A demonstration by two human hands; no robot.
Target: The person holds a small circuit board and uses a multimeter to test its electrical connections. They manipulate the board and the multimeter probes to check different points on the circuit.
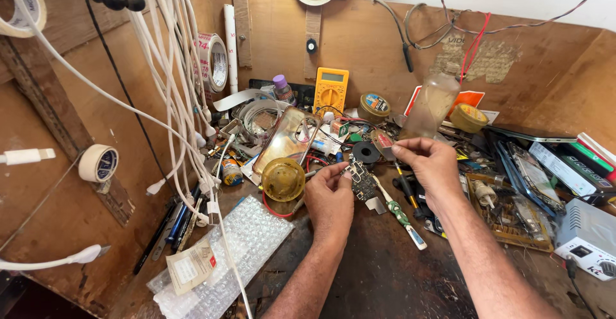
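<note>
Board [363,182] sits over the bench [385,274], pinched at its left edge by my left hand [328,198]. I judge it light, stiff and fragile; best held by the edges, off the components. Right hand [428,164] is nipped narrow on a small strip [384,141] above it. Toothbrush [401,215] lies just beside.

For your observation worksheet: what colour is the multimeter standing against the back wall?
The multimeter is yellow-orange, seen in the head view.
</note>
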